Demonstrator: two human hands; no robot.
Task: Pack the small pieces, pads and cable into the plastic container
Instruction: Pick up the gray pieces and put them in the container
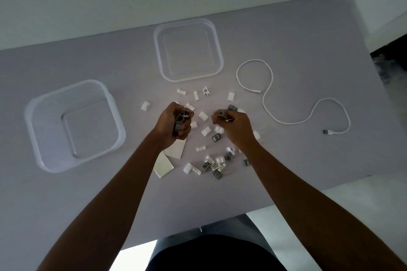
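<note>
Left hand (174,124) closes its grip round grey clips (181,122); right hand (233,126) pinches another piece (222,115) (both right of the plastic container (72,125)).

**Clips, pads, cable and tub all out on the table**

I'm looking at the clear plastic container (74,126), square with rounded corners, sitting upright and open on my left side. The small pieces (212,164), white and grey clips, are lying scattered in front of me, the thickest bunch nearest me. I'm clutching several grey ones (181,122) in my left hand (174,126) and pinching a few more (222,115) in my right hand (234,128). The flat white pads (164,164) are lying overlapped under my left wrist. The white cable (271,94) is snaking loose on the right, both plugs free.
</note>
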